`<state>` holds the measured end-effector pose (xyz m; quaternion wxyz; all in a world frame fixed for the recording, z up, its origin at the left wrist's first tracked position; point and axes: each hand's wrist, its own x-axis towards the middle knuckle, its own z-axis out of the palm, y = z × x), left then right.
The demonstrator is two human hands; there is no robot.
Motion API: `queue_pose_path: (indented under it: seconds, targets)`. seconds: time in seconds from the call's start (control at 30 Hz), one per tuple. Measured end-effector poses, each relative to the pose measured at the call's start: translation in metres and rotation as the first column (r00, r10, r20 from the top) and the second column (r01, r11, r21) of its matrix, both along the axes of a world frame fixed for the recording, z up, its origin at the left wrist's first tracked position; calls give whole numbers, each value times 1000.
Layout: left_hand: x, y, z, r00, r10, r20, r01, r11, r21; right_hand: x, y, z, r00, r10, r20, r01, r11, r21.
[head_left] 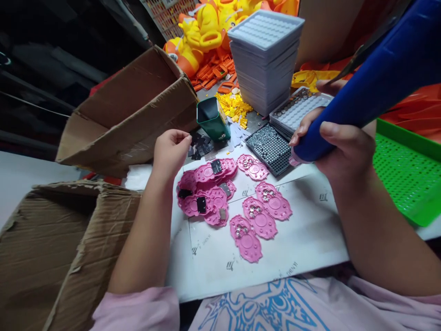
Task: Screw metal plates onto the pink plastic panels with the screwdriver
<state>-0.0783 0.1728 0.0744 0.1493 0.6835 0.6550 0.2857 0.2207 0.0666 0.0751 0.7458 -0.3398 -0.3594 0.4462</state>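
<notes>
My right hand (344, 142) is wrapped round a thick blue tool (354, 92) with a dark metal lever along its side; its lower end points down toward the worktop. My left hand (171, 149) is raised with thumb and fingertips pinched together; anything between them is too small to make out. It hovers by a pile of dark flat pieces (200, 146). Below it lies a heap of pink plastic plates (206, 195), some with black or grey rectangles on them. Several separate pink plates (260, 217) with shiny round metal parts lie on the white board (292, 243).
A black perforated tray (270, 147) holds small metal parts. Behind are a green cup (213, 122), a tall stack of white trays (265, 64), yellow bits (236, 108) and yellow toys (210, 27). Cardboard boxes (138, 115) stand left, a green basket (409, 174) right.
</notes>
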Motion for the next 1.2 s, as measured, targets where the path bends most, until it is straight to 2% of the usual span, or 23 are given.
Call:
queue_pose_path:
  seconds: [0.07, 0.1, 0.17, 0.27, 0.33, 0.43, 0.57, 0.8, 0.97, 1.2]
  targets:
    - [15, -39, 7, 982, -110, 157, 108, 994, 20, 1, 1, -1, 1000, 1, 10, -1, 1000, 5]
    - [23, -61, 9, 973, -157, 168, 154, 988, 31, 1, 1, -1, 1000, -3, 14, 3, 1000, 16]
    - [37, -107, 9, 966, -243, 84, 240, 970, 51, 2, 1, -2, 1000, -19, 25, 18, 999, 51]
    - [52, -155, -3, 912, -409, 10, 409, 912, 45, 1, 0, -1, 999, -18, 33, 15, 996, 94]
    - [57, -170, -15, 884, -466, -21, 466, 885, 3, 0, -2, 1, 999, 2, 33, -5, 996, 93]
    - [62, -174, -29, 879, -475, -51, 471, 879, -74, -3, -5, 2, 1000, 0, 21, -2, 994, 112]
    - [68, -173, -35, 868, -492, -70, 480, 867, -137, -3, -5, 2, 999, 12, 37, -16, 994, 106]
    - [69, -182, -32, 862, -481, -159, 472, 877, -95, -4, -7, 6, 999, -26, 27, 25, 998, 50]
    - [70, -183, -36, 826, -525, -205, 512, 851, -119, -3, -9, 5, 997, -54, 54, 51, 997, 57]
    - [70, -179, -43, 791, -582, -190, 580, 812, -72, 0, -7, 3, 987, -34, 160, 23, 997, 70]
